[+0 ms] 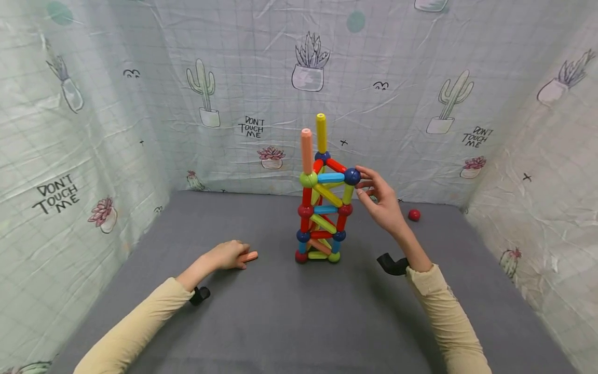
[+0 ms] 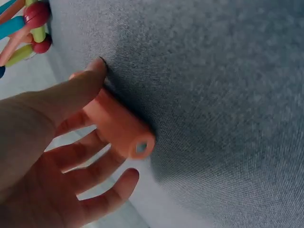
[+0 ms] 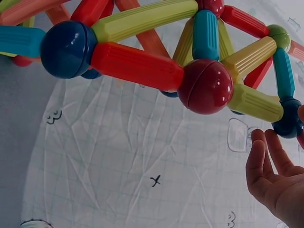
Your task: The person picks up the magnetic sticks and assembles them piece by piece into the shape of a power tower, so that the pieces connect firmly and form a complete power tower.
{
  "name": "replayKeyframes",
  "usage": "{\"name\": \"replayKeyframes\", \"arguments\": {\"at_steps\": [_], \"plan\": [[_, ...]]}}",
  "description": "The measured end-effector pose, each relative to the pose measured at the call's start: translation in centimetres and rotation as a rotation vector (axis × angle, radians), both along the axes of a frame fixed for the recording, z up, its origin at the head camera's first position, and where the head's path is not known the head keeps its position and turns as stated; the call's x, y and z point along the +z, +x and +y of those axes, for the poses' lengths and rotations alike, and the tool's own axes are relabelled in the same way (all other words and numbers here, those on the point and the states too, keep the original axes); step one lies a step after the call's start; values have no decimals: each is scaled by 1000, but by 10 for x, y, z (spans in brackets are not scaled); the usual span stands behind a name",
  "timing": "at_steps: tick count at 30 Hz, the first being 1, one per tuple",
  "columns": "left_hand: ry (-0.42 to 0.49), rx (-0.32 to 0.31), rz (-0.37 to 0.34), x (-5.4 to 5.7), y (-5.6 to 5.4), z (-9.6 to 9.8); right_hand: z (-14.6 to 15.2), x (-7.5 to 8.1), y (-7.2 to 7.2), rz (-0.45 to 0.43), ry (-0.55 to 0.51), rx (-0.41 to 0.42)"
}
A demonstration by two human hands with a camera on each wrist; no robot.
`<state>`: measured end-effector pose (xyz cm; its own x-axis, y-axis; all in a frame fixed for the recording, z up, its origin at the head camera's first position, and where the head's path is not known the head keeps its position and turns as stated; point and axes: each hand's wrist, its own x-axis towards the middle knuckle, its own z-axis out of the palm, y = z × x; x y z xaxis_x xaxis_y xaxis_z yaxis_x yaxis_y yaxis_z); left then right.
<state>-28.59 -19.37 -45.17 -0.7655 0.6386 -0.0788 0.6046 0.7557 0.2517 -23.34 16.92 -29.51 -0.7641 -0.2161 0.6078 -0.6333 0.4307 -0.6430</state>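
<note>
A tower of magnetic rods and balls (image 1: 325, 210) stands upright on the grey table, built in several levels. At its top right corner, my right hand (image 1: 384, 200) holds the dark blue ball (image 1: 352, 176) between thumb and fingertips. The right wrist view shows that hand (image 3: 285, 183) at the edge, partly cut off, by the same blue ball (image 3: 288, 118). To the left of the tower, my left hand (image 1: 229, 255) pinches an orange rod (image 2: 118, 122) lying at the table surface. An orange rod (image 1: 306, 150) and a yellow rod (image 1: 321, 133) point up from other top balls.
A loose red ball (image 1: 413, 214) lies at the back right of the table (image 1: 299, 322). Behind stands a printed cloth (image 1: 224, 156) with plant drawings, also along both sides. Black wrist mounts (image 1: 392, 264) show beside the forearms.
</note>
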Motion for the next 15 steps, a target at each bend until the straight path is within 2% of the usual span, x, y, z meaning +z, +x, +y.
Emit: {"name": "replayKeyframes", "arguments": {"at_steps": [3, 5, 7, 11, 13, 15], "plan": [[51, -16, 3, -1, -1, -1, 0, 1, -1, -16, -9, -3], [105, -40, 20, 6, -2, 4, 0, 1, -1, -19, -13, -5], [178, -58, 52, 20, -2, 10, 0, 1, -1, -16, -14, -4], [439, -90, 105, 60, 6, 29, 0, -1, -2, -12, -14, 7], [602, -113, 101, 86, 15, 41, 0, -1, -2, -13, -14, 10], [773, -143, 62, 114, 26, 56, -1, -1, -3, -18, -14, 6]]}}
